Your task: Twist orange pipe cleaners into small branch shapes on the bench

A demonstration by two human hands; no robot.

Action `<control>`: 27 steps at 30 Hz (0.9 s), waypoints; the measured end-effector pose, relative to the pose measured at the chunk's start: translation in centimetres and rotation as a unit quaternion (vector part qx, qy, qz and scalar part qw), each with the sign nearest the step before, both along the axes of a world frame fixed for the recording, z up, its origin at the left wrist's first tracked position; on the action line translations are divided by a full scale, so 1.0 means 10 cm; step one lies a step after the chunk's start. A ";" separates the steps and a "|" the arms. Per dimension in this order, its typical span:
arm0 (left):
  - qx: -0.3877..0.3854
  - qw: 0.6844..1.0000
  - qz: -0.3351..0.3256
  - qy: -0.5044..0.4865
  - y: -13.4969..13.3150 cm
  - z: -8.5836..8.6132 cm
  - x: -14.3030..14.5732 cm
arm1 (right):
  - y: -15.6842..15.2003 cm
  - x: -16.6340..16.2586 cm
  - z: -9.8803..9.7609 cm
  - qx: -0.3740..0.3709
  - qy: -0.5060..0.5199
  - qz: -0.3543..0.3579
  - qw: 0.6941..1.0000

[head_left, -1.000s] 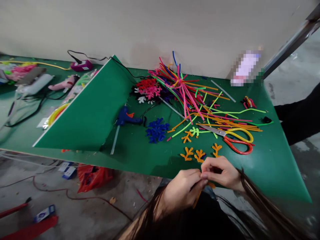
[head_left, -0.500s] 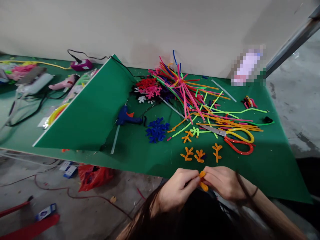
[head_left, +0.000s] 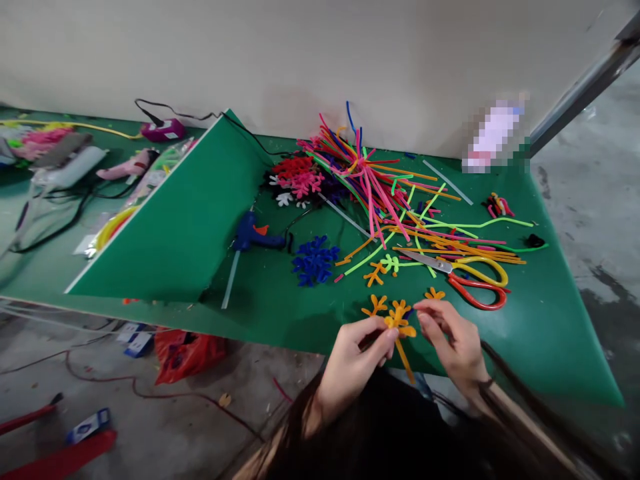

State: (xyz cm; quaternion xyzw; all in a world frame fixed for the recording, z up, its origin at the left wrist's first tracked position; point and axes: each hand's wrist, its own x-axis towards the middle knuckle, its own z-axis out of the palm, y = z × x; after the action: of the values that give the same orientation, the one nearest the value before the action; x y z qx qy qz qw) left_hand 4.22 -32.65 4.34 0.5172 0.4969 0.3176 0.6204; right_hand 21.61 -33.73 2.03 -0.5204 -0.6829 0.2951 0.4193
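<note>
My left hand (head_left: 356, 360) pinches an orange pipe cleaner (head_left: 401, 340), partly bent into loops, over the near edge of the green table (head_left: 540, 333). My right hand (head_left: 450, 337) is just to its right, fingers curled, with fingertips at the bent top of the same piece. Just beyond my hands lie finished orange branched shapes (head_left: 376, 305). Farther back are red-and-yellow scissors (head_left: 470, 277) and a big heap of coloured pipe cleaners (head_left: 385, 193).
A blue glue gun (head_left: 253, 235) with a clear glue stick lies mid-table beside blue shapes (head_left: 314, 260) and red, pink and white ones (head_left: 297, 175). A raised green board (head_left: 185, 220) slants at the left. Cables, more glue guns and bags lie far left. A red bag (head_left: 183, 353) is on the floor.
My hands rose from below the table edge onto it, and the orange piece now shows bent loops at its top with a straight tail hanging down.
</note>
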 end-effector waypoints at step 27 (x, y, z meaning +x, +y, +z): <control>-0.173 0.943 0.076 -0.273 -0.07 -0.28 0.09 | -0.12 -0.16 -0.06 -0.305 0.377 0.110 0.868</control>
State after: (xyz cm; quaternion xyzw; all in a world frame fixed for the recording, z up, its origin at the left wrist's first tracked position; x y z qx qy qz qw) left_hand 5.14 -33.39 1.58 0.2560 0.3934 0.4014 0.7865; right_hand 19.98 -34.95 1.41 -0.3928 -0.4014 0.7065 0.4306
